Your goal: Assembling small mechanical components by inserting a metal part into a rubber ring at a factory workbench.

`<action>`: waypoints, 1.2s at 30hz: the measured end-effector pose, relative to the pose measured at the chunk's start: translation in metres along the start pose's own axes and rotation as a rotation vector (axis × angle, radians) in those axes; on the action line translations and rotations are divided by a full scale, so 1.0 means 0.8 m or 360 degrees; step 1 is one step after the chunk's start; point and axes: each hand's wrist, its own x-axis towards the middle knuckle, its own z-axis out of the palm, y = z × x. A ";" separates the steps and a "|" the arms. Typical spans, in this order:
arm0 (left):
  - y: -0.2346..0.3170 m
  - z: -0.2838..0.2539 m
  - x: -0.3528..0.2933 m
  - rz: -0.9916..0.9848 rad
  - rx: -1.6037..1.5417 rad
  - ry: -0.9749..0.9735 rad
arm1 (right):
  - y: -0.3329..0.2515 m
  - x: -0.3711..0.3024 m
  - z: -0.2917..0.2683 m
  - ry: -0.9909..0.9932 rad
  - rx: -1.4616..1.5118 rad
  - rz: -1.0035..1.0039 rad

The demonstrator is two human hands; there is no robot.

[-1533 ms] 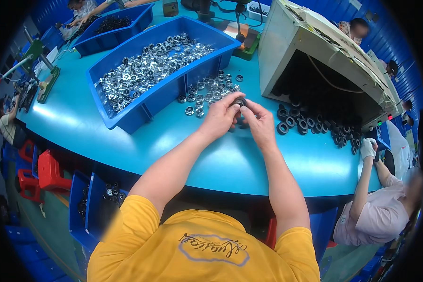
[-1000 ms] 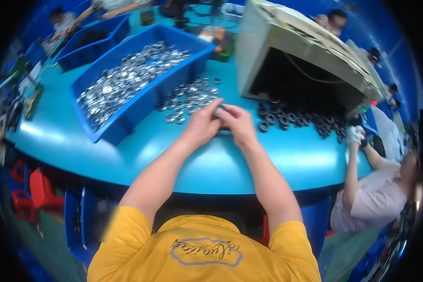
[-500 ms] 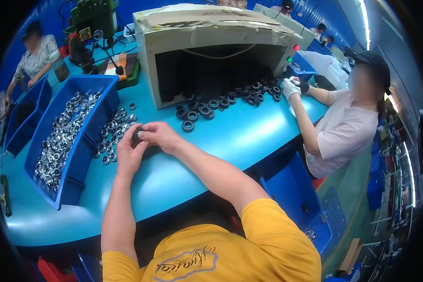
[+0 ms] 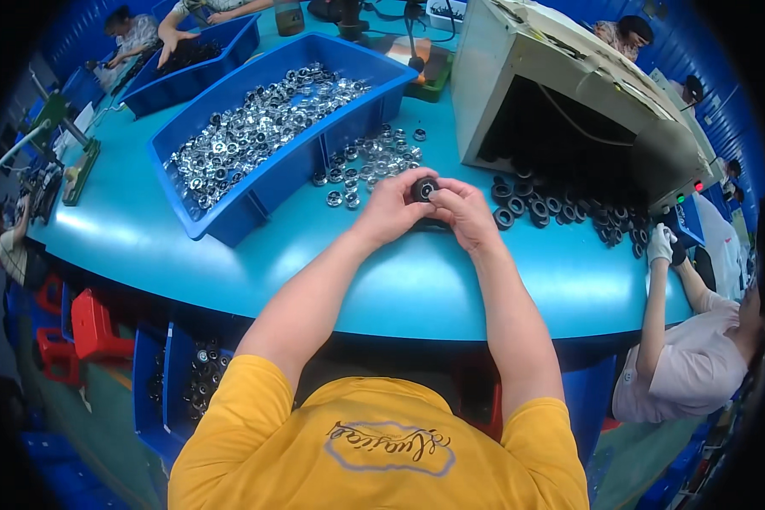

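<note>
My left hand (image 4: 389,209) and my right hand (image 4: 467,216) meet over the table, with the fingers of both closed round a small black round part (image 4: 424,189). A metal ring shows in its middle, while the fingers cover some of its edge. Just beyond my left hand lie loose shiny metal rings (image 4: 382,157) in a scattered heap. Black rubber-looking rings (image 4: 537,211) are piled to the right of my right hand, at the mouth of a cream box-shaped machine (image 4: 487,102).
A large blue bin (image 4: 268,189) of metal parts stands left of my hands on the blue-green table (image 4: 382,289). Another blue bin (image 4: 191,89) holds dark parts. At right, a co-worker's gloved hand (image 4: 660,245) is by the ring pile. Red stools (image 4: 98,327) stand lower left.
The view has swung left, so the bin, machine and co-worker appear farther right. Both my hands still hold the black round part, whose metal middle now shows.
</note>
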 end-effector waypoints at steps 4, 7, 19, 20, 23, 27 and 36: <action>0.013 0.002 -0.005 0.0268 0.0754 0.0096 | 0.006 0.004 0.003 0.0105 -0.0116 -0.0044; 0.011 0.002 -0.004 0.0189 0.0586 0.0120 | 0.006 0.002 0.009 0.0158 -0.0194 -0.0106; 0.005 0.001 0.002 -0.0020 -0.0040 -0.0029 | 0.006 0.005 -0.001 0.0164 -0.0044 -0.0087; 0.002 0.003 0.002 0.0098 0.0160 0.0006 | 0.010 0.009 -0.004 0.0193 -0.0081 -0.0094; 0.004 0.009 -0.001 0.0258 0.0548 0.0102 | 0.016 0.011 -0.006 0.0244 -0.0120 -0.0105; 0.016 0.006 -0.002 -0.0071 -0.0092 0.0005 | 0.007 0.004 -0.005 0.0091 0.0080 -0.0066; 0.009 -0.001 0.004 -0.0158 -0.0139 -0.0143 | -0.008 -0.007 -0.015 0.0041 0.0144 0.0014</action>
